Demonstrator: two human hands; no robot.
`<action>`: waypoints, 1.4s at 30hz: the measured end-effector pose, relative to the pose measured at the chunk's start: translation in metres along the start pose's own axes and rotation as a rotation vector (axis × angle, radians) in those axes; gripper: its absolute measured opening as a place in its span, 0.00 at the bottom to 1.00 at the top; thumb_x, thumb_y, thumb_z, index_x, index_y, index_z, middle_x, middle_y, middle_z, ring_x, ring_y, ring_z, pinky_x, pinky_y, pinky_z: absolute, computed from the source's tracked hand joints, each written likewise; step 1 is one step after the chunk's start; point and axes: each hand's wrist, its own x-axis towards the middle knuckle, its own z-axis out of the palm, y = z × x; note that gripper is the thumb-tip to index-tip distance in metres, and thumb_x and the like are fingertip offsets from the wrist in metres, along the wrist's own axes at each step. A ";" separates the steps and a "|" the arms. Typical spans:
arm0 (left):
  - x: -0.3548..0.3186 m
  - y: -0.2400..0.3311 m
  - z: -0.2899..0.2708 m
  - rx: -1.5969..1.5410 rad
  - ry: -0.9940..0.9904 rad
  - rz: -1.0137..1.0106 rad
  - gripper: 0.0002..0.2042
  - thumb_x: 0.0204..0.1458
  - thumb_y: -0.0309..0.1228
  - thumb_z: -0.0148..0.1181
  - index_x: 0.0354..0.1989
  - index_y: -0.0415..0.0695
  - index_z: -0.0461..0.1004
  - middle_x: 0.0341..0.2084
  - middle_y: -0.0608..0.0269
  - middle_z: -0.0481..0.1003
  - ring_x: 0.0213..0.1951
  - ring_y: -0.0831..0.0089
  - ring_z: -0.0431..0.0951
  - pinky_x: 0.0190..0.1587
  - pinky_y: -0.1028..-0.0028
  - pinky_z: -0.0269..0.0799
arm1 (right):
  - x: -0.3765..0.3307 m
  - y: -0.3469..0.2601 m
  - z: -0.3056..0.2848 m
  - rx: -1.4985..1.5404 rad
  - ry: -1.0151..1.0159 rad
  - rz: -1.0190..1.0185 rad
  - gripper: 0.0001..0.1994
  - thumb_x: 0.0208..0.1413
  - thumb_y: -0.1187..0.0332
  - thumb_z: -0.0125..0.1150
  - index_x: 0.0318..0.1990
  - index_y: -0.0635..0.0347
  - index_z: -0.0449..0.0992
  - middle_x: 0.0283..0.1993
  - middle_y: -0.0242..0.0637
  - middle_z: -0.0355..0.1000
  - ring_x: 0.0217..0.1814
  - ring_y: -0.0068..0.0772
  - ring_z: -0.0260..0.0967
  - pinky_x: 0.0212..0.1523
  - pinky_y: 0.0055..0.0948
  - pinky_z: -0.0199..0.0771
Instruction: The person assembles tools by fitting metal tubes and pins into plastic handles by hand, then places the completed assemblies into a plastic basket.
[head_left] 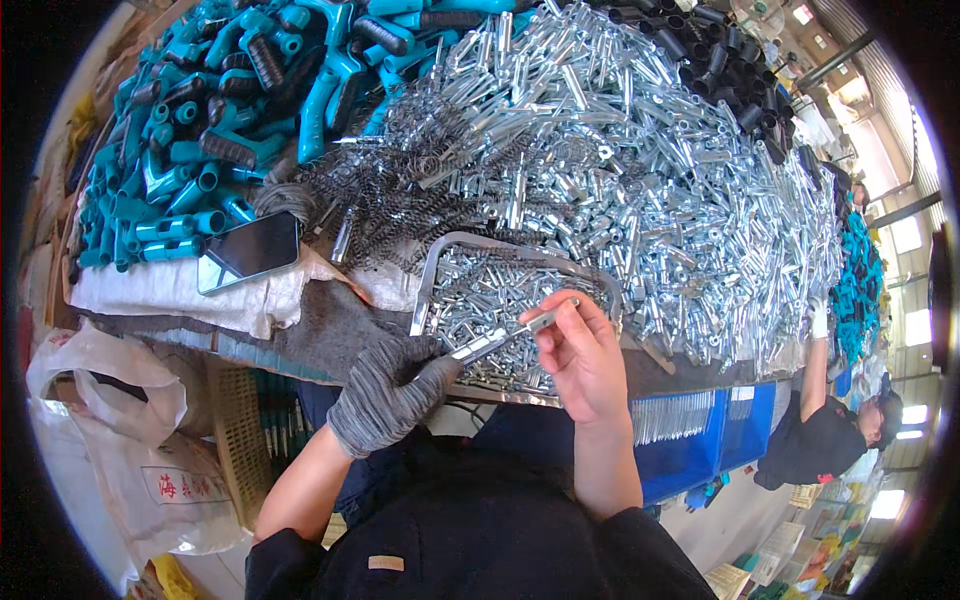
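Both hands meet just below the metal tray (428, 290) of small silver parts: the gloved left hand (385, 395) grips one end of a thin metal rod (505, 335), and the bare right hand (580, 355) pinches its other end, possibly with a second piece. Beyond the tray lie heaped silver tubes (640, 170).

metal tray (430, 275) and heaped silver parts (640, 160) block ahead; open room nearer the body.

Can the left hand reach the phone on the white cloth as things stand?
Probably yes: the phone lies uncovered, up-left of the gloved left hand, nothing between them. But that hand holds a metal rod.
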 end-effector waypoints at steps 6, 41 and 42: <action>0.002 0.005 0.010 0.334 0.217 0.344 0.11 0.44 0.33 0.65 0.34 0.40 0.76 0.20 0.55 0.74 0.22 0.62 0.75 0.26 0.68 0.69 | 0.003 0.017 0.015 -0.274 0.060 -0.193 0.11 0.60 0.64 0.54 0.41 0.62 0.75 0.39 0.34 0.75 0.31 0.13 0.64 0.28 0.15 0.68; 0.009 -0.067 -0.067 0.096 0.249 0.096 0.13 0.47 0.32 0.58 0.37 0.37 0.76 0.29 0.46 0.77 0.33 0.53 0.78 0.38 0.64 0.73 | 0.192 0.021 0.165 -1.463 -0.500 -0.746 0.22 0.51 0.68 0.59 0.56 0.57 0.66 0.47 0.46 0.71 0.48 0.43 0.69 0.47 0.39 0.70; 0.010 -0.068 -0.068 0.123 0.251 0.107 0.13 0.47 0.34 0.58 0.37 0.37 0.76 0.29 0.45 0.76 0.34 0.51 0.78 0.38 0.63 0.73 | 0.206 0.031 0.177 -1.544 -0.522 -0.804 0.21 0.51 0.68 0.58 0.54 0.56 0.68 0.48 0.45 0.70 0.49 0.45 0.68 0.49 0.39 0.69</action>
